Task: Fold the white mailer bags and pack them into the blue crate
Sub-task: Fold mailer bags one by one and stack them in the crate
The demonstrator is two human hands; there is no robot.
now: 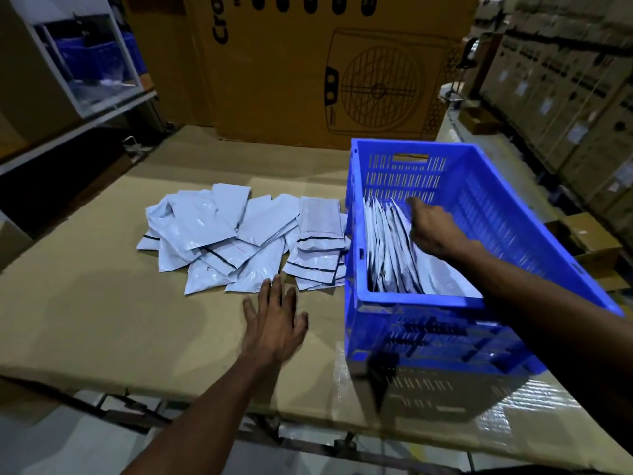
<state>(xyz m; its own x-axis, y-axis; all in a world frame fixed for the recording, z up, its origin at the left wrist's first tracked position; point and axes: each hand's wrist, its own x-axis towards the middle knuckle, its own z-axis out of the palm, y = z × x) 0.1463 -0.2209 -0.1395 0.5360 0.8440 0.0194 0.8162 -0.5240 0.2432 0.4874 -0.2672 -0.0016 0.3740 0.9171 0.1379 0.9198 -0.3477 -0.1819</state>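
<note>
A loose pile of white mailer bags lies on the cardboard-covered table, with a neater small stack beside the blue crate. Inside the crate, several folded bags stand on edge along its left wall. My right hand reaches into the crate and rests against the top of those upright bags, fingers extended. My left hand lies flat on the table with fingers spread, just in front of the loose pile, holding nothing.
A large brown carton with a fan drawing stands behind the table. Shelving with a blue bin is at the left; stacked cartons line the right wall. The crate's right half holds bare room.
</note>
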